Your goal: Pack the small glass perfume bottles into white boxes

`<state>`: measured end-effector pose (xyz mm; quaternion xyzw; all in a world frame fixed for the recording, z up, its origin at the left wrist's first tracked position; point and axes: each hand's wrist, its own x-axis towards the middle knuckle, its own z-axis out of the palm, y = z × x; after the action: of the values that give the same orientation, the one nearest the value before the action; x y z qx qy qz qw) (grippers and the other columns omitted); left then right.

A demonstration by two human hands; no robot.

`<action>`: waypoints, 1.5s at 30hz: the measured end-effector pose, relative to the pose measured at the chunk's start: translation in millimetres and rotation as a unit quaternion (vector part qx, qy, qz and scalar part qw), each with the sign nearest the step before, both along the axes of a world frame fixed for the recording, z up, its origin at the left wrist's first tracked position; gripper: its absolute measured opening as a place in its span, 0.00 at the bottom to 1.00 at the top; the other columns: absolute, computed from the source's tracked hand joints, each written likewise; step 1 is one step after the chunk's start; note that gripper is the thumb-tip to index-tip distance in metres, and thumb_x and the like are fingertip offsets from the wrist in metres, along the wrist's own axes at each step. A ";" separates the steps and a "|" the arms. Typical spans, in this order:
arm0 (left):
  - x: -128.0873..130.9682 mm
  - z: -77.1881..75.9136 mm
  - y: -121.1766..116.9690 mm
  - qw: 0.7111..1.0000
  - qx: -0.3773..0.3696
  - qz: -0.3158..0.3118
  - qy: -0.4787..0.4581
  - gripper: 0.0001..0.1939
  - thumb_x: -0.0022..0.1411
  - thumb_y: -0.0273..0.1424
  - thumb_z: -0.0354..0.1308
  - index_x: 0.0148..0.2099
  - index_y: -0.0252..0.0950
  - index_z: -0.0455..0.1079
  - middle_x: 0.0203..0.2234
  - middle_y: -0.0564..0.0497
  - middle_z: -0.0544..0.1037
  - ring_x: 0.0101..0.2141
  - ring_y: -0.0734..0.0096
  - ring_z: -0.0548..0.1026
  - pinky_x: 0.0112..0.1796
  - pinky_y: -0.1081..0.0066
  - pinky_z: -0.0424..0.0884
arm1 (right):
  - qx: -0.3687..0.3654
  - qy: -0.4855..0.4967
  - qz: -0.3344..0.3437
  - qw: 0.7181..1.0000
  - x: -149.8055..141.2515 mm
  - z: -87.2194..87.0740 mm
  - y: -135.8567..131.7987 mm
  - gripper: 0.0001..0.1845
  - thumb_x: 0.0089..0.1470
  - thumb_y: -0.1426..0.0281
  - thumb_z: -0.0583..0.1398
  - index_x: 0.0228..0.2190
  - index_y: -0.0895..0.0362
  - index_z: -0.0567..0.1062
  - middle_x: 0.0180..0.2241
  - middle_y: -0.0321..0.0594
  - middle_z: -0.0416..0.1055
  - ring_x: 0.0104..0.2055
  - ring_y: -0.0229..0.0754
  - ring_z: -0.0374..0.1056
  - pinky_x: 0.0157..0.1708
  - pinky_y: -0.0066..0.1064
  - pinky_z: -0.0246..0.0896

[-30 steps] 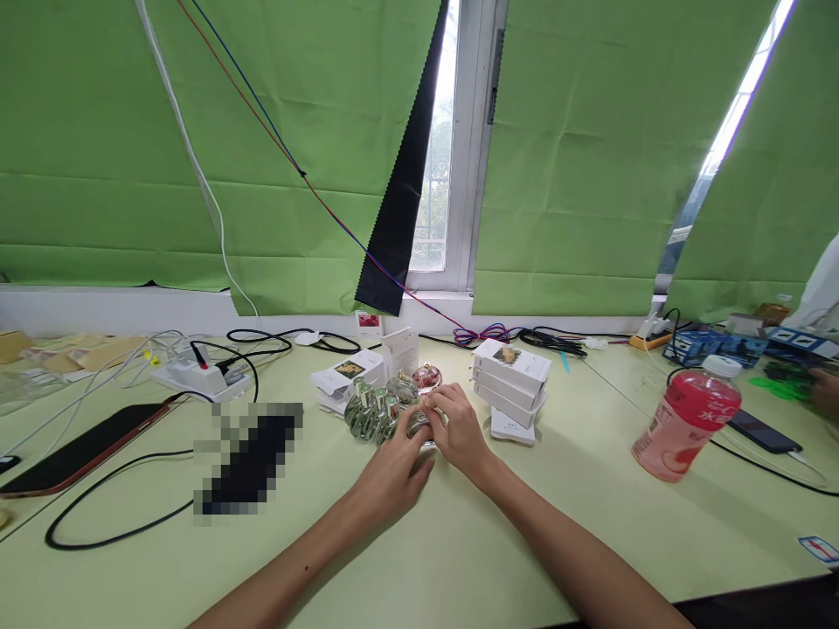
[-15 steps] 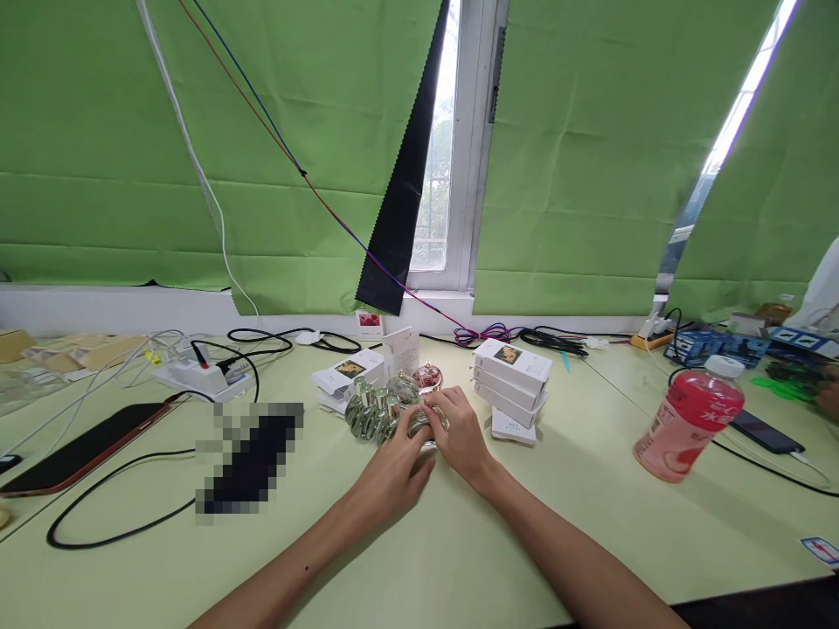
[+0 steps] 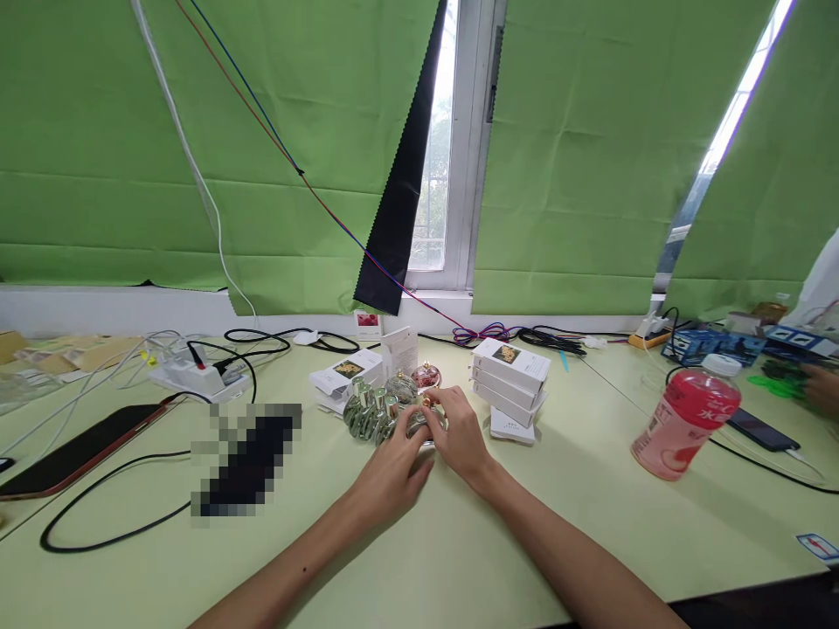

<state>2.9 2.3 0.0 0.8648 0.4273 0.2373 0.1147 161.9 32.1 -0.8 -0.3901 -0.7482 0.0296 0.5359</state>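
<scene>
My left hand (image 3: 391, 463) is closed on the side of a clear, rounded perfume bottle (image 3: 417, 423), held low over the table in front of me. With bent fingers, my right hand (image 3: 461, 432) grips the same bottle near its gold-coloured neck (image 3: 426, 403). The hands meet and hide most of it. Just left of them stands a row of similar perfume bottles (image 3: 368, 412) with silver caps. Behind my fingers are another rounded bottle (image 3: 401, 385) and a reddish bottle (image 3: 427, 376) with a gold top.
Stacked white boxes (image 3: 509, 384) stand to the right, more white boxes (image 3: 347, 374) to the left. A pink drink bottle (image 3: 685, 424) is farther right. Left lie a phone (image 3: 82, 450), a power strip (image 3: 200, 374) and cables. A co-worker's hand (image 3: 822, 389) shows at the right edge.
My right fingers have shifted slightly, and the gold-coloured neck now shows between them. My left hand keeps its hold. The co-worker's hand has come further into view.
</scene>
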 end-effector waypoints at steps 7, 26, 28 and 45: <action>-1.0 0.7 -2.0 1.000 -0.003 -0.003 -0.003 0.16 0.65 0.27 0.51 0.55 0.43 0.63 0.66 0.43 0.53 0.37 0.63 0.79 0.39 0.61 0.75 | -0.006 -0.001 0.003 1.000 0.0 0.9 -0.5 0.09 0.64 0.73 0.56 0.44 0.56 0.73 0.38 0.43 0.74 0.42 0.47 0.66 0.38 0.35 0.65; -0.2 -0.3 -0.2 1.000 0.004 -0.009 -0.008 0.18 0.65 0.27 0.51 0.57 0.43 0.63 0.65 0.42 0.54 0.34 0.66 0.79 0.38 0.61 0.75 | -0.006 -0.006 -0.006 1.000 0.5 2.2 -1.3 0.10 0.62 0.73 0.58 0.45 0.56 0.73 0.39 0.44 0.75 0.43 0.48 0.67 0.41 0.37 0.66; -0.1 0.1 -0.4 1.000 0.003 -0.008 -0.006 0.18 0.65 0.27 0.51 0.56 0.43 0.63 0.65 0.42 0.54 0.31 0.67 0.78 0.36 0.62 0.75 | -0.006 -0.007 -0.007 1.000 0.5 1.8 -1.2 0.10 0.62 0.73 0.58 0.45 0.56 0.73 0.39 0.44 0.75 0.43 0.48 0.67 0.39 0.36 0.66; -0.9 0.8 -2.5 1.000 0.003 0.007 -0.002 0.17 0.65 0.28 0.52 0.55 0.44 0.65 0.66 0.42 0.52 0.34 0.66 0.78 0.40 0.60 0.75 | 0.001 0.060 -0.030 0.998 5.2 1.4 4.1 0.11 0.65 0.67 0.55 0.45 0.56 0.74 0.40 0.44 0.76 0.43 0.44 0.69 0.40 0.34 0.67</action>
<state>2.0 -0.2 0.8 0.8620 0.4319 0.2409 0.1109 167.1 36.1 0.6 -0.4095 -0.7026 0.0361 0.5808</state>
